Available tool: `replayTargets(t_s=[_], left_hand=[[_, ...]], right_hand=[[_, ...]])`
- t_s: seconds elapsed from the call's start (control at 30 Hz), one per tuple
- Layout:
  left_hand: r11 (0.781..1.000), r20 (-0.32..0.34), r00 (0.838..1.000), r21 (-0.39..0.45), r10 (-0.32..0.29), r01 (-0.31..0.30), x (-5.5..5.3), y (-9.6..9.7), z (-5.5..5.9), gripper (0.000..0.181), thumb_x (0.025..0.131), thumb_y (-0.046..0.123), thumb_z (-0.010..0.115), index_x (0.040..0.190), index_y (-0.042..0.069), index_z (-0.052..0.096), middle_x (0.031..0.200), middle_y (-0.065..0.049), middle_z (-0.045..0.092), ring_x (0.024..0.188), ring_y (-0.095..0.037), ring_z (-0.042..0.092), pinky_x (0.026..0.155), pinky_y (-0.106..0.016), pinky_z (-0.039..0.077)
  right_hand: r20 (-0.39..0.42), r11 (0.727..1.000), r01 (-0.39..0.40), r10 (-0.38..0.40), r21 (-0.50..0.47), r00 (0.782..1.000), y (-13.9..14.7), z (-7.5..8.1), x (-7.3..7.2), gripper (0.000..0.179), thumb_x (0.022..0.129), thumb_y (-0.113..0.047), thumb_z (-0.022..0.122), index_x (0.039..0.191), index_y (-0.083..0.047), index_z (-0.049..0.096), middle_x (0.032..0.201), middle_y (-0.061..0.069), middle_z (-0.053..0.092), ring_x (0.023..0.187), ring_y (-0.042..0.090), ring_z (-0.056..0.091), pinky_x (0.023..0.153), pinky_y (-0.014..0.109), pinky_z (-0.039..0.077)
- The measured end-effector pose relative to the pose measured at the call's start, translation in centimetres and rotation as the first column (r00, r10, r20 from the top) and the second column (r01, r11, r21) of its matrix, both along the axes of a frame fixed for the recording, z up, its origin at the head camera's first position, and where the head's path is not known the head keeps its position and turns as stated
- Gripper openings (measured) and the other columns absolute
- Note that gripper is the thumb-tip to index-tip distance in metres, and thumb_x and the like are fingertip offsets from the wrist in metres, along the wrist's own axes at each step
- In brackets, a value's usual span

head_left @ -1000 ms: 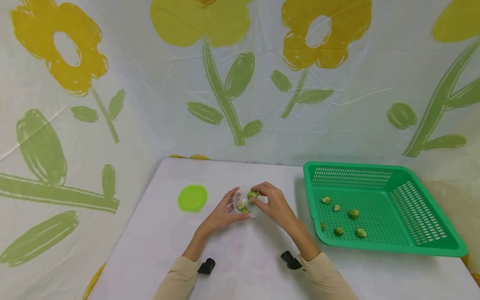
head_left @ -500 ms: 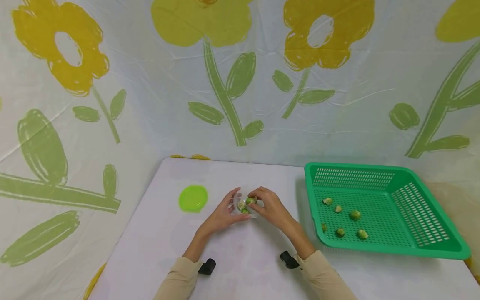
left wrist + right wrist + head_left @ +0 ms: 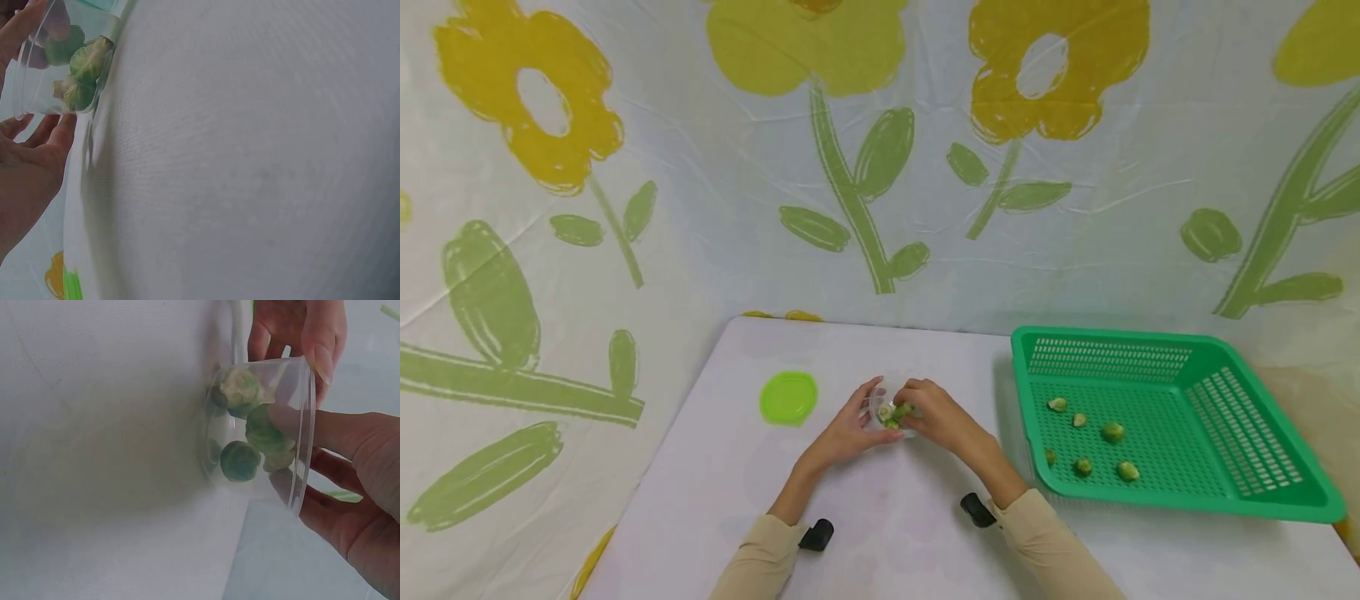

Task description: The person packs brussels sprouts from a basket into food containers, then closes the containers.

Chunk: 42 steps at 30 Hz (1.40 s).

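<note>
A clear round plastic container (image 3: 284, 375) stands on the white table. My left hand (image 3: 842, 432) grips its side, thumb near and fingers on the far side. My right hand (image 3: 942, 418) reaches over the rim, its thumb and fingertips inside, and pinches a green Brussels sprout (image 3: 261, 430) low in the container. Other Brussels sprouts lie under and beside it; one round sprout (image 3: 240, 461) rests near the bottom in the right wrist view, and a paler one (image 3: 90, 59) shows through the wall in the left wrist view. The right fingers partly hide the held sprout in the head view.
A lime-green lid (image 3: 788, 398) lies flat left of the container. On the right stands a large green plastic basket (image 3: 1187, 503) with several Brussels sprouts (image 3: 1112, 432) on its mesh floor. A flower-printed cloth (image 3: 737, 208) hangs behind the table.
My right hand has lowered the Brussels sprout from the rim down into the container, among the other sprouts. My left hand keeps its hold on the container. The view has shifted slightly.
</note>
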<state>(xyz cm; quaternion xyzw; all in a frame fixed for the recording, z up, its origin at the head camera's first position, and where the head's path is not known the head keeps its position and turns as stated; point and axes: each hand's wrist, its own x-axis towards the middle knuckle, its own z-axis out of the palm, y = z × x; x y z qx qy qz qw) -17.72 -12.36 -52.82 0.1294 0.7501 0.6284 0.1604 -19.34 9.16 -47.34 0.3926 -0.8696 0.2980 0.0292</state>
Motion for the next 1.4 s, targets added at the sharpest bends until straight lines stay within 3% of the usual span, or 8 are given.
replayTargets(t_s=[0.43,0.7,1.17,1.4], left_hand=[[1.0,-0.009,1.0,0.008,-0.008,0.008,0.2,0.1,-0.3,0.102,0.086,0.024,0.087,0.164,0.02,0.021,0.166,-0.015,0.022,0.148,-0.03,0.034,0.119,-0.044,0.036],[1.0,-0.026,1.0,-0.008,0.002,-0.002,0.3,0.2,-0.5,0.101,0.086,0.025,0.087,0.163,0.021,0.023,0.165,-0.013,0.026,0.15,-0.025,0.031,0.122,-0.044,0.031],[1.0,-0.03,1.0,-0.028,0.008,-0.009,0.4,0.3,0.1,0.103,0.085,0.027,0.088,0.164,0.019,0.022,0.164,-0.015,0.025,0.15,-0.028,0.032,0.122,-0.046,0.032],[0.999,-0.031,0.999,-0.039,0.01,-0.011,0.3,0.0,0.1,0.103,0.085,0.029,0.087,0.164,0.018,0.022,0.164,-0.015,0.026,0.151,-0.026,0.029,0.122,-0.045,0.031]], right_hand=[[0.05,0.99,-0.014,0.007,0.143,0.999,-0.6,0.6,-0.2,0.024,0.081,0.007,0.083,0.101,0.002,0.071,0.098,0.011,0.066,0.091,0.028,0.061,0.081,0.04,0.055],[0.134,0.99,-0.039,0.021,0.138,0.991,-0.6,1.0,-0.3,0.024,0.081,0.007,0.083,0.101,0.002,0.071,0.107,0.015,0.063,0.103,0.034,0.06,0.091,0.047,0.054],[0.237,0.987,-0.059,0.021,0.153,0.971,0.0,2.0,-0.7,0.023,0.085,0.009,0.078,0.107,0.007,0.071,0.105,0.02,0.065,0.101,0.037,0.063,0.087,0.042,0.057],[0.218,0.984,-0.089,0.055,0.152,0.974,0.3,2.3,-0.6,0.02,0.09,0.008,0.073,0.109,0.008,0.071,0.106,0.019,0.067,0.1,0.035,0.065,0.087,0.04,0.057]])
